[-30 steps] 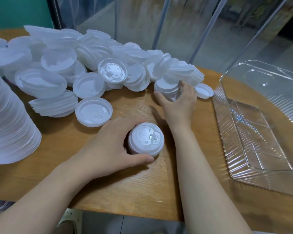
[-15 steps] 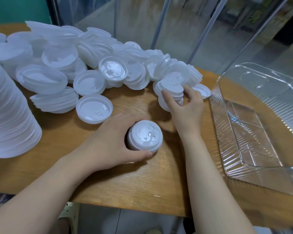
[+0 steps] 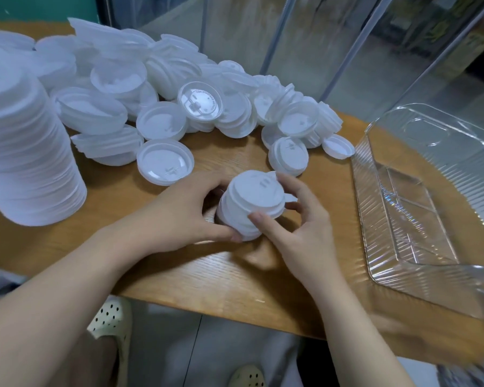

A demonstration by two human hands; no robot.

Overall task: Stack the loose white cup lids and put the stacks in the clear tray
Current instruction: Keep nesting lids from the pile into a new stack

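A short stack of white cup lids (image 3: 252, 203) stands on the wooden table (image 3: 179, 269) between my hands. My left hand (image 3: 179, 213) grips its left side and base. My right hand (image 3: 294, 224) holds lids at the top of the stack, thumb on the front and fingers on the right. A heap of loose white lids (image 3: 179, 101) spreads across the far side of the table. The clear tray (image 3: 397, 219) lies at the right, with nothing visible inside it.
A tall stack of large white lids (image 3: 25, 152) rises at the left edge. One lid (image 3: 165, 162) lies upside down just beyond my left hand. The table's near edge runs below my forearms, and feet in pale shoes (image 3: 112, 322) show beneath.
My right hand left the heap with lids and brought them down onto the stack in my left hand. The stack now looks taller.
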